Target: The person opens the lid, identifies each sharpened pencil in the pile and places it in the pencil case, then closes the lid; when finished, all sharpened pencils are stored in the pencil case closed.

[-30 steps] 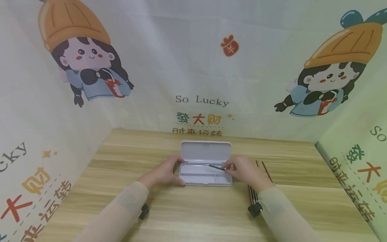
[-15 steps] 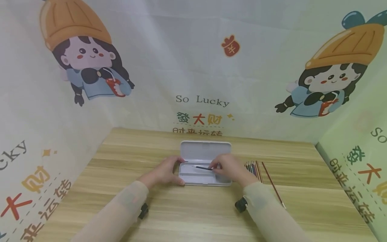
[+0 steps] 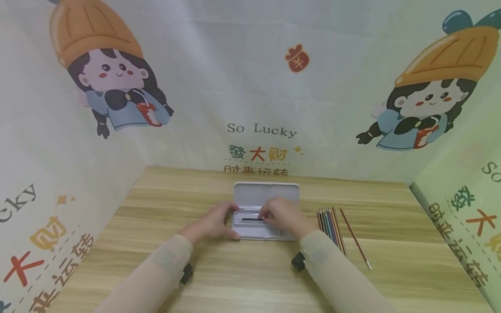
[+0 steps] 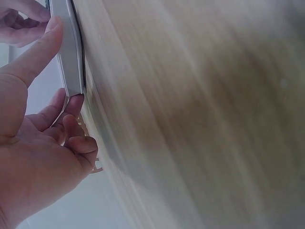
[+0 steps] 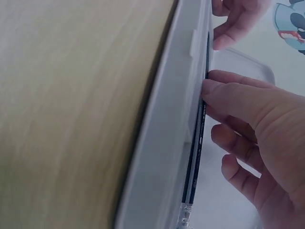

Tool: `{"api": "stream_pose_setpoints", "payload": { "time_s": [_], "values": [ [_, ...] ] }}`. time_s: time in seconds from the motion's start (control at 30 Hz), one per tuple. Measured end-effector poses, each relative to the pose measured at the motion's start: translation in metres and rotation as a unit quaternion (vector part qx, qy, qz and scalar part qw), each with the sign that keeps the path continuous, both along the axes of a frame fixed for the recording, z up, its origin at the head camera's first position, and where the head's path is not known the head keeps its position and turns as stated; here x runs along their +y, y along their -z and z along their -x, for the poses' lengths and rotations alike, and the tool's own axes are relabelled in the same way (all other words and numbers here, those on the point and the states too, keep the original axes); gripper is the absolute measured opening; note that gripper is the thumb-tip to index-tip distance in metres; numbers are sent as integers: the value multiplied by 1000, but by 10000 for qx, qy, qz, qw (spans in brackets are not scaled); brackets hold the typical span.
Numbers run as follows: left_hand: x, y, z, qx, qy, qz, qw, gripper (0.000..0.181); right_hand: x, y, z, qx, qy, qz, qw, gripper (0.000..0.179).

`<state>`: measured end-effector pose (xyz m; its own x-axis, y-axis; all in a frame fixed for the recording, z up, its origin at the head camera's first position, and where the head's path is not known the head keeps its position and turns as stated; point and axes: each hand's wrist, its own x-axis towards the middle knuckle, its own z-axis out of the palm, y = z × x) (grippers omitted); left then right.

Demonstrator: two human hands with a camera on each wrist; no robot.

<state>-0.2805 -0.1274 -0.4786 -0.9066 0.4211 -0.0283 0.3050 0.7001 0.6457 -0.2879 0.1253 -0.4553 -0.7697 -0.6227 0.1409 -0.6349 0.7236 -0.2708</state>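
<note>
While the left hand (image 3: 215, 221) braces one end of the pale case (image 3: 250, 238), its thumb at the near corner and its fingers round the far one just as they were a second ago, it's the right hand (image 3: 287, 215) that has moved. From where I stand, it has come leftward across the case, taking the dark pencil (image 3: 252, 219) with it; what was a slanting pencil out by the right end now lies nearly straight along the rear compartment (image 3: 258, 215), pale tip toward the left hand. The right thumb and forefinger seem to have it pinched, the right wrist view showing them at its side, though I can't tell whether it already touches the bottom. The two hands are apart, the pencil's front stretch showing between them. With the forearm swung over, the bunch of coloured pencils (image 3: 331, 230) on the desk (image 3: 242, 278) has come into plain sight to the right, plus one red pencil (image 3: 355, 239) lying by itself beside it. I'd judge the dark one as good as placed, wanting only to be let go, with those others still outside the case.
</note>
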Motion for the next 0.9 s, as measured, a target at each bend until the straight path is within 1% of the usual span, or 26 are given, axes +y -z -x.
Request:
{"api": "stream_pose_setpoints", "payload": {
  "time_s": [0.13, 0.2, 0.3, 0.43, 0.53, 0.6, 0.67, 0.77, 0.83, 0.9],
  "values": [
    [1, 1, -3, -79, 14, -17, 10000, 85, -2, 6, -1, -187, 86, -64, 9998, 10],
    [1, 2, -4, -129, -8, -26, 9999, 85, -3, 8, 0, -349, 123, -59, 9993, 11],
    [0, 1, -6, -120, -37, -57, 9999, 85, -5, 9, 0, -547, 184, 32, 9983, 12],
    [-1, 1, -6, -94, -25, -54, 9999, 85, -4, 12, 1, -647, 298, 198, 9973, 13],
    [-1, 1, -4, -104, -24, -32, 9999, 85, 0, 13, 0, -636, 347, 477, 9962, 13],
    [-1, 1, -3, -68, -21, 2, 10000, 86, 4, 13, -1, -553, 354, 620, 9959, 13],
    [-1, 1, -2, -80, -21, 7, 10000, 86, 10, 14, -3, -399, 330, 667, 9964, 13],
    [0, -1, -2, -101, -21, -12, 9999, 87, 20, 14, -6, -157, 309, 594, 9976, 14],
    [0, -2, -2, -101, -30, -26, 9999, 87, 28, 12, -9, -80, 283, 599, 9978, 15],
    [0, -3, -2, -85, -36, -18, 10000, 87, 35, 10, -12, -144, 367, 662, 9970, 16]
  ]
}}
